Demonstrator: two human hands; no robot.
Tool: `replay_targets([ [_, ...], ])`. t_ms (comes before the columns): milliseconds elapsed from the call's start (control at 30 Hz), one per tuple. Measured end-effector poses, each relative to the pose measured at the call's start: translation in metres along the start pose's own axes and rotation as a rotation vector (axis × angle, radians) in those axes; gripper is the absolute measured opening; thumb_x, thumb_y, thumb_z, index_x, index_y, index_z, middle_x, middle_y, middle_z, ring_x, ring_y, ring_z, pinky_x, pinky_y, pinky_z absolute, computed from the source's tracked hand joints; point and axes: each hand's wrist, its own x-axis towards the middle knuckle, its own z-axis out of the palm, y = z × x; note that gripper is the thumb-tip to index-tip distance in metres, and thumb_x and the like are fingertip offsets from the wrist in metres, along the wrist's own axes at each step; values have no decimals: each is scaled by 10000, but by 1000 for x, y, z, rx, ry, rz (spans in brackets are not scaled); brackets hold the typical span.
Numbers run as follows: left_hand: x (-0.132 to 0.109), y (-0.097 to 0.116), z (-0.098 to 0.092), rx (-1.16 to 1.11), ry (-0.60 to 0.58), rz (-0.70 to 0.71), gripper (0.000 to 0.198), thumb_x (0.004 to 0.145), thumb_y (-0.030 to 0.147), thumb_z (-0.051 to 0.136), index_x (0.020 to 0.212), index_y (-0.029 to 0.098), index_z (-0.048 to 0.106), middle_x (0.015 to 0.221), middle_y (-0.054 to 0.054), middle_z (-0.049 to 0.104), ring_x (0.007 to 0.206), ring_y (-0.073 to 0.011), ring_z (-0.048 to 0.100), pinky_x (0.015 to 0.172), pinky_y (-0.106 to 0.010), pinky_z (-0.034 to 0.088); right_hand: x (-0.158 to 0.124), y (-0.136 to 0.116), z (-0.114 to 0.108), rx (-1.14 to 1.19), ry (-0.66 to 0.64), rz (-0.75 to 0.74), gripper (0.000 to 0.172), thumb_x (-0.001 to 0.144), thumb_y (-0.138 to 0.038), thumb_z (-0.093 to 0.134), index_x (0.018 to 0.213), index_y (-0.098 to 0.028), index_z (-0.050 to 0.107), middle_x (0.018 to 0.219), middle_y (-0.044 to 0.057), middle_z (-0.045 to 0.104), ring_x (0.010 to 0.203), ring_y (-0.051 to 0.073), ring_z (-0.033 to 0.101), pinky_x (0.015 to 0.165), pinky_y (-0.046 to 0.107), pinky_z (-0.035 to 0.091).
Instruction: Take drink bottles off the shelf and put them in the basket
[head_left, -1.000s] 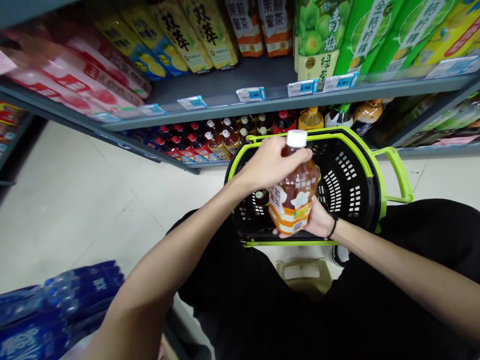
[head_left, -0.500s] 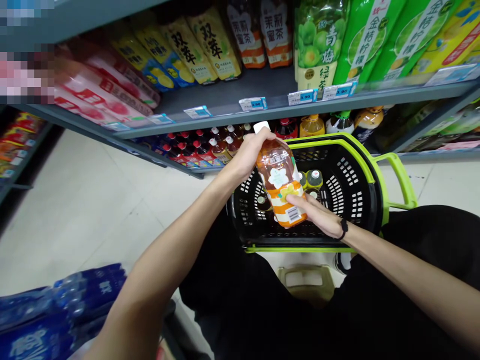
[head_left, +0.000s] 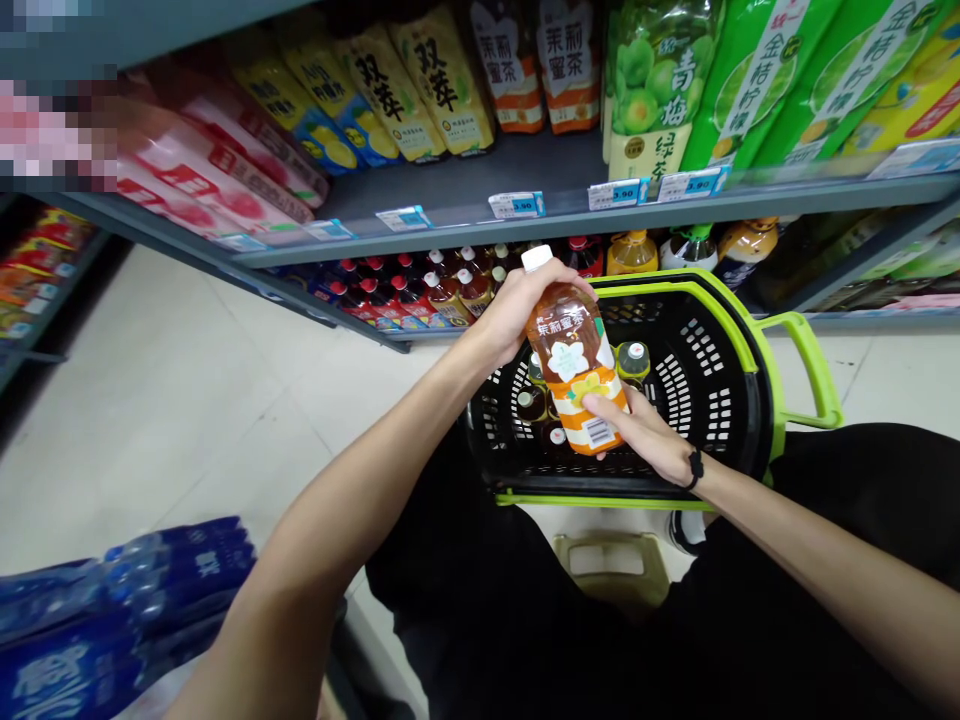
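Both my hands hold a tea bottle (head_left: 570, 350) with a white cap and an orange-and-white striped label, its front turned up toward me. My left hand (head_left: 529, 300) is closed around its neck and shoulder. Around the lower part wraps my right hand (head_left: 649, 430), thumb on the label, a black band at the wrist. The bottle is tilted, cap away from me, above a black shopping basket (head_left: 739, 400) with a lime-green rim and handle. Inside the basket stand several capped bottles (head_left: 634, 360), partly hidden behind the held one.
Beyond the basket, a grey shelf (head_left: 450, 230) carries drink cartons (head_left: 442, 90) and large bottles, with price tags along its edge. Smaller bottles (head_left: 405, 295) fill the level below. Blue-wrapped water packs (head_left: 127, 600) lie at lower left. A beige stool (head_left: 615, 570) is between my legs.
The view has shifted slightly, so the shelf, basket and held bottle appear a little further right. Both hands keep their hold on the tea bottle.
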Motion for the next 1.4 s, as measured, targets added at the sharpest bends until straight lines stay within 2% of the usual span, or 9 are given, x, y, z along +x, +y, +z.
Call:
replay_targets([
  [100,0,-1,-1,-53,27,-19,306,805,448,684,829,157,775,973,-96,823,940,-256,777,885,-341,619,0,1,0,-20,-17,4,769,752,-754,801,1200,-167,588,1070,122,765,749,194,697,481,271,563],
  [233,1,-2,-2,-123,59,-28,287,769,451,688,774,170,743,893,-67,811,882,-254,779,847,-341,618,-1,5,0,-81,-60,-10,769,721,-675,881,1238,-203,562,1181,129,742,836,210,706,493,265,547],
  [467,2,-3,-4,-164,20,-45,272,775,435,700,762,167,738,889,-61,803,869,-238,769,866,-340,610,-2,10,1,-146,-98,-15,686,728,-545,916,1217,-221,561,1101,91,735,798,196,685,508,291,561],
  [700,1,-3,-2,-155,37,-47,259,774,437,700,769,179,712,892,-56,802,884,-247,771,875,-350,607,-3,8,1,-178,-87,3,716,731,-571,898,1232,-200,546,1105,90,729,812,194,680,514,287,559],
  [1100,2,-5,-2,-113,24,-56,283,777,453,683,802,174,727,921,-72,808,913,-255,772,883,-352,613,-2,7,1,-190,-131,-75,527,811,-519,864,1169,-208,635,972,51,743,714,163,655,468,247,534],
  [1400,3,-7,-2,-147,15,-52,257,776,429,710,788,173,722,921,-62,812,904,-256,782,933,-376,618,-2,7,0,-191,-146,-94,487,826,-525,859,1138,-210,658,955,48,738,698,156,649,460,230,529],
])
